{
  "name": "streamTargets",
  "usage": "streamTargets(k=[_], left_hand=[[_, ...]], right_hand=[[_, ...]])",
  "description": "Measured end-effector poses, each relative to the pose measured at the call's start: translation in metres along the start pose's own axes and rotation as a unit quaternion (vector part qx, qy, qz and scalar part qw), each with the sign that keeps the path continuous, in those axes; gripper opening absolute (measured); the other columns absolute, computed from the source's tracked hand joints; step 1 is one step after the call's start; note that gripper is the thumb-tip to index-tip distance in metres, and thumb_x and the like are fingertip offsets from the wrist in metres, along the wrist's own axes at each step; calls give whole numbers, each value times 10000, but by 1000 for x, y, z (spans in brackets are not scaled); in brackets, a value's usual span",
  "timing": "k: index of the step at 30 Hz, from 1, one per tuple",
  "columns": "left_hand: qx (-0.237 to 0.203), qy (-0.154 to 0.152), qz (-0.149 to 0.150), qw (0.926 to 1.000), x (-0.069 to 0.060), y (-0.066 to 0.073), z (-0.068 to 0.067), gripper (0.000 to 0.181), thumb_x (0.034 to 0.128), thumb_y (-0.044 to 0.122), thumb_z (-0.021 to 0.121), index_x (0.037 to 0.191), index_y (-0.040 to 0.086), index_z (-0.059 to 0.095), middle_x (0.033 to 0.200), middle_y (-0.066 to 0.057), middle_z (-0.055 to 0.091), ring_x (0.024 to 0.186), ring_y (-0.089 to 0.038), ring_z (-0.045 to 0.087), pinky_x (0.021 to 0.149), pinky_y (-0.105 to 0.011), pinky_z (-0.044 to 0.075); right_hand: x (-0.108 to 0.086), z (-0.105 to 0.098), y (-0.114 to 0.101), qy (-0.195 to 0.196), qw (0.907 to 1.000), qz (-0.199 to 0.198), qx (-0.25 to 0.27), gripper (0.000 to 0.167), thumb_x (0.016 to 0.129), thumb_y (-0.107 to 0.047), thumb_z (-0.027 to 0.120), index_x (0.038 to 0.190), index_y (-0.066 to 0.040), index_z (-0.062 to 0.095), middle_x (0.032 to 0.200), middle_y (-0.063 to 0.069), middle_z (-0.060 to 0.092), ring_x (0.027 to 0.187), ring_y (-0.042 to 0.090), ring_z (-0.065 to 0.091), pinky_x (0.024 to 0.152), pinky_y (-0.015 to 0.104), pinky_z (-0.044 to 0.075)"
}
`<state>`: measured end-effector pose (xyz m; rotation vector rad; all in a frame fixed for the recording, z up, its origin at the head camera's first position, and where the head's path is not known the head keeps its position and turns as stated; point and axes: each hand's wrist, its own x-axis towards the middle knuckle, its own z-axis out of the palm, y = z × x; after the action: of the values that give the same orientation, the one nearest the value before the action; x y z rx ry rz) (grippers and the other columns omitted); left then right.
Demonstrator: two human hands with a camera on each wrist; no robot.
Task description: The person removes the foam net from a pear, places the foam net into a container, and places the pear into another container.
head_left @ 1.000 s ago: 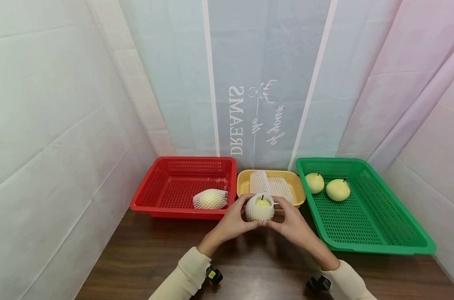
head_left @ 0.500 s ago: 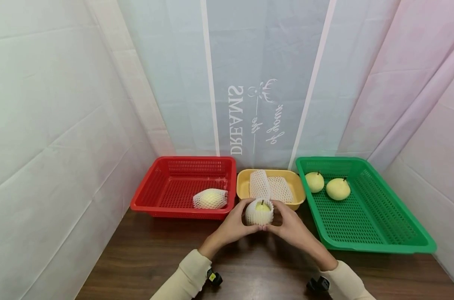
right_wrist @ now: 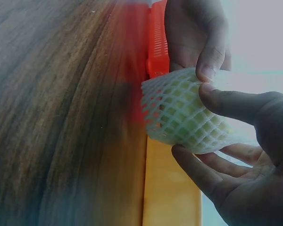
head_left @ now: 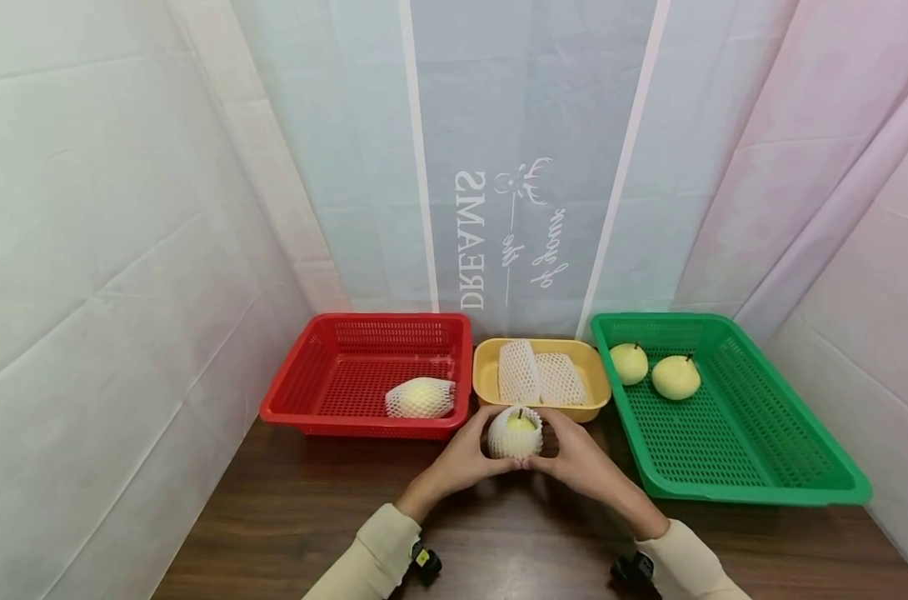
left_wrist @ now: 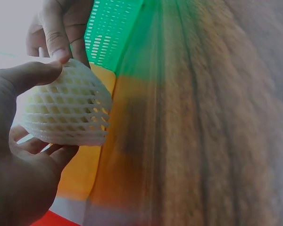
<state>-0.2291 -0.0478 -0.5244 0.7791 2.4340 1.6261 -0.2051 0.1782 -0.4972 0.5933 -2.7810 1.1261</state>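
Observation:
A pale yellow pear in a white foam net [head_left: 516,435] is held between both hands in front of the yellow tray, its stem showing at the net's opening. My left hand [head_left: 457,458] grips its left side and my right hand [head_left: 576,454] its right, thumbs meeting on the near side. In the left wrist view the net [left_wrist: 66,106] covers the pear's side, with the left hand's [left_wrist: 26,155] thumb on it and fingers beneath. The right wrist view shows the right hand [right_wrist: 254,150] with its thumb pressed on the net [right_wrist: 188,113].
A red basket [head_left: 364,427] at left holds a netted pear [head_left: 421,398]. Foam nets [head_left: 519,372] lie in the yellow tray [head_left: 600,379]. At right, a green basket [head_left: 754,493] holds two bare pears [head_left: 676,377]. A printed curtain [head_left: 529,100] hangs behind the containers.
Both hands have moved slightly toward the near side with the netted pear between them, away from the yellow tray. The pears and nets in the containers have stayed put.

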Motion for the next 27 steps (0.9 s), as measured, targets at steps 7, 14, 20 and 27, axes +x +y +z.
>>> streamTargets(k=[7, 14, 20, 27], left_hand=[[-120, -78, -148, 9998, -2, -6, -1, 810, 845, 219, 925, 1519, 242, 476, 1513, 28, 546, 1360, -160, 564, 1134, -360, 485], [19, -108, -234, 9997, -3, -9, -2, 817, 836, 249, 933, 1517, 263, 483, 1501, 48, 554, 1335, -152, 575, 1127, -380, 484], [104, -192, -248, 9995, -3, -15, -1, 827, 839, 250, 932, 1530, 284, 479, 1509, 55, 556, 1354, -151, 561, 1144, -406, 465], [29, -220, -248, 9994, -4, -16, -2, 829, 835, 256, 935, 1527, 295, 479, 1508, 58, 557, 1358, -160, 559, 1148, -416, 459]], right_hand=[[0, 3, 1, -129, 9999, -3, 104, 724, 831, -124, 924, 1454, -48, 563, 1391, 143, 646, 1164, 260, 684, 901, 404, 603], [1, 5, 0, -134, 9999, -66, -67, 704, 824, -112, 926, 1429, -31, 574, 1363, 144, 655, 1183, 277, 673, 901, 413, 596], [1, 9, 2, -164, 9996, -72, -214, 675, 823, -90, 921, 1406, -31, 586, 1328, 126, 664, 1179, 257, 661, 912, 415, 585], [2, 11, 4, -184, 9996, -117, -174, 673, 813, -99, 929, 1391, -27, 593, 1305, 121, 666, 1180, 256, 658, 928, 437, 584]])
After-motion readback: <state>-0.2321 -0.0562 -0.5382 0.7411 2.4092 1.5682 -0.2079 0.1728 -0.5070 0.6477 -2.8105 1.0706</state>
